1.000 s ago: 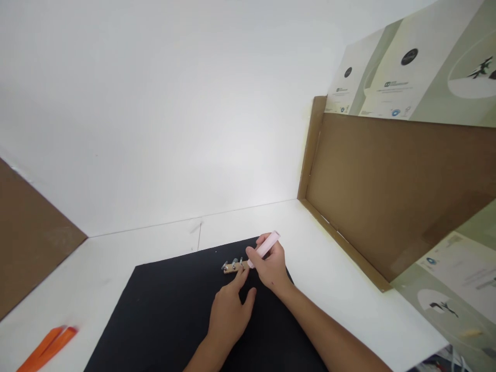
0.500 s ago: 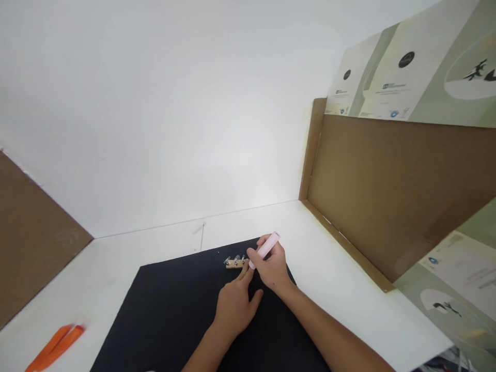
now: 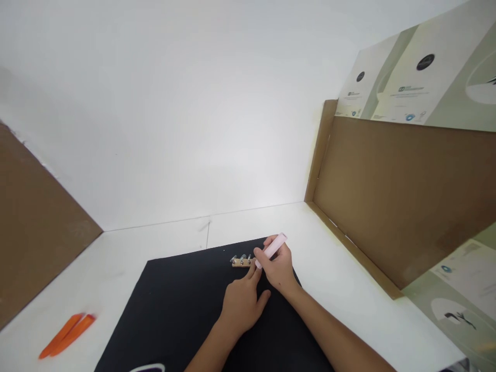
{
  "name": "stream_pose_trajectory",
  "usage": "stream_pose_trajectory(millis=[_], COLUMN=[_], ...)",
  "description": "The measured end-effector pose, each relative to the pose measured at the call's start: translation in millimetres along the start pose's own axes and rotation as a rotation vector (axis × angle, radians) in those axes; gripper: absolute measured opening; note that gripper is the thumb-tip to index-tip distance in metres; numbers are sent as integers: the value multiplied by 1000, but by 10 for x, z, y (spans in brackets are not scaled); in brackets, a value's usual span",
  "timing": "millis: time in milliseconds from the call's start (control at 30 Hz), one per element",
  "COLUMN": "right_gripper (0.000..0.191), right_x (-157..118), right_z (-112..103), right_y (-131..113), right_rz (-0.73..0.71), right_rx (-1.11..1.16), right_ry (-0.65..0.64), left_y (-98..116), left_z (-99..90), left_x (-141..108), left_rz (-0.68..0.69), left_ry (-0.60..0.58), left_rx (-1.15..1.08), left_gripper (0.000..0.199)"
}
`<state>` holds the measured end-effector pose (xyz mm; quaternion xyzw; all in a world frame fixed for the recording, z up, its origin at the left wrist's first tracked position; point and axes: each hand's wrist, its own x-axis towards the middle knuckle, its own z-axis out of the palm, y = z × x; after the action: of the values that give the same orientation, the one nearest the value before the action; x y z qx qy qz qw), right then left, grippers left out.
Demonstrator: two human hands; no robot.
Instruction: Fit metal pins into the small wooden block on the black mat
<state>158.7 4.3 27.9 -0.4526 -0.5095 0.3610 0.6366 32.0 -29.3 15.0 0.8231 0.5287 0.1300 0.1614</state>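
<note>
Pale pink plastic stick (image 3: 272, 246), gripped in the right hand (image 3: 278, 266) between thumb and fingers, tilted, lower end just beside the right end of a wooden strip (image 3: 241, 263) fitted with three metal screws. Strip lying flat near the far edge of a black sheet (image 3: 166, 315). Left hand (image 3: 242, 307) open, fingers spread, fingertips just below the strip; contact not clear. Hands close together, not clamped on one shared object. Sheet on a white table (image 3: 116, 281). Two orange plastic strips (image 3: 67, 336) on the table, well left of the sheet. Beyond: white wall (image 3: 163, 113), brown cardboard panel (image 3: 391, 201) at right, printed posters (image 3: 403, 72) above it, brown board (image 3: 31, 232) at left.
</note>
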Motion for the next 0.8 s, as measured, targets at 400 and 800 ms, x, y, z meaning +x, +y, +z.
stream_pose_trajectory(millis=[400,800], right_gripper=[24,24], right_x=[14,5], right_z=[-2,9], right_y=[-29,-74], right_rz=[-13,4], right_rx=[29,80], right_ry=[32,32], left_y=[9,81], left_z=[-17,42], left_x=[9,9], left_rz=[-48,-14], left_ry=[-9,-20], left_rx=[97,277], left_gripper=[54,54])
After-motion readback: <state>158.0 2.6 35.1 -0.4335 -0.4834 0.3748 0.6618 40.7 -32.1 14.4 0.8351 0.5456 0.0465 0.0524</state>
